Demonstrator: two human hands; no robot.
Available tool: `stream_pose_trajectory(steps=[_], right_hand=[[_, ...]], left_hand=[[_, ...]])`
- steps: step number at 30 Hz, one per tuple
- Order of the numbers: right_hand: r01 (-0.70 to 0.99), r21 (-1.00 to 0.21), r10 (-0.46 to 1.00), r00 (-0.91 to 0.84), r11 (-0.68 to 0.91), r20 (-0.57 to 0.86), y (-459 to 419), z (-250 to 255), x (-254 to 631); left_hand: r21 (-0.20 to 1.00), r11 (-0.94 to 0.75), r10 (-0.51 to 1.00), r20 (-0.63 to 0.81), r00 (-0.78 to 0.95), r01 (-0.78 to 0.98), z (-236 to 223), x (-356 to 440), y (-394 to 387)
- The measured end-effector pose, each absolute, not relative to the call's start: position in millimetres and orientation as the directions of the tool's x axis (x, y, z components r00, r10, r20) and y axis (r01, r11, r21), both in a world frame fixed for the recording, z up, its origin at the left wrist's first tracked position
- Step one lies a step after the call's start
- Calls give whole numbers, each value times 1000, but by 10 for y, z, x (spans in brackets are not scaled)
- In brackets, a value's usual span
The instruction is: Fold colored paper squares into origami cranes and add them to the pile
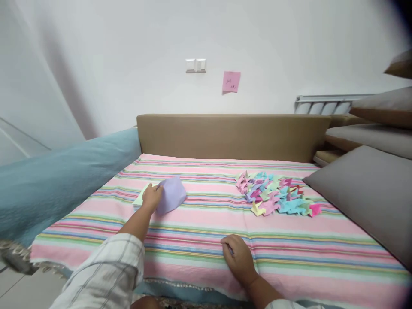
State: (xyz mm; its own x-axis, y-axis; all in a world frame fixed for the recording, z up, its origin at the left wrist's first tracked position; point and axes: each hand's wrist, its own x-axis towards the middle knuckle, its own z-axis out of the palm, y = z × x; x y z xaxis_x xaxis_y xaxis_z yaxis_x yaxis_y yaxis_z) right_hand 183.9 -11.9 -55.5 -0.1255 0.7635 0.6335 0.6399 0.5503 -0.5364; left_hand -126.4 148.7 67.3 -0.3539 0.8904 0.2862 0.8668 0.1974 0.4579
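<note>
Pinched in my left hand [152, 197] is a sheet of lavender paper [173, 195], raised and slightly curved. Below that hand lies a stack of paper [139, 201] with a pale green sheet on top, partly covered by the hand. My right hand [237, 256] rests on the striped cloth [199, 240], its fingers curled in with nothing visible in them. Farther back to the right sits a cluster of small folded paper cranes [277, 194] in pink, blue, green, yellow and purple, apart from both hands.
A brown sofa backrest [231, 137] stands behind the cloth, with a blue-covered armrest [74, 169] on the left. Grey cushions [363, 189] pile up at the right. A pink note [231, 81] and light switches [195, 65] are on the white wall.
</note>
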Motion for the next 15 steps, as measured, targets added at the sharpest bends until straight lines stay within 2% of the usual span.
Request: stream_pose_trajectory(steps=[3, 5, 7, 9, 11, 13, 15], right_hand=[[646, -568, 801, -117, 510, 587, -90, -515, 1824], [636, -624, 849, -97, 455, 519, -52, -467, 1829], [579, -725, 911, -82, 373, 404, -17, -396, 1859], [453, -849, 960, -76, 273, 268, -18, -305, 1921], [387, -901, 981, -74, 196, 182, -82, -207, 2012], [461, -869, 982, -44, 181, 181, -207, -126, 2117], [580, -784, 968, -37, 222, 248, -352, -80, 2215]], left_hand=[[427, -2, 902, 392, -183, 904, 886, -964, 1263], [282, -314, 810, 577, 101, 907, 942, -695, 1018], [168, -452, 728, 637, 254, 876, 877, -407, 729], [123, -461, 731, 613, 298, 879, 692, -142, 445], [130, -436, 786, 538, 306, 891, 438, 58, 212], [161, -423, 837, 447, 316, 892, 188, 179, 52], [181, -466, 845, 380, 376, 866, 0, 229, -35]])
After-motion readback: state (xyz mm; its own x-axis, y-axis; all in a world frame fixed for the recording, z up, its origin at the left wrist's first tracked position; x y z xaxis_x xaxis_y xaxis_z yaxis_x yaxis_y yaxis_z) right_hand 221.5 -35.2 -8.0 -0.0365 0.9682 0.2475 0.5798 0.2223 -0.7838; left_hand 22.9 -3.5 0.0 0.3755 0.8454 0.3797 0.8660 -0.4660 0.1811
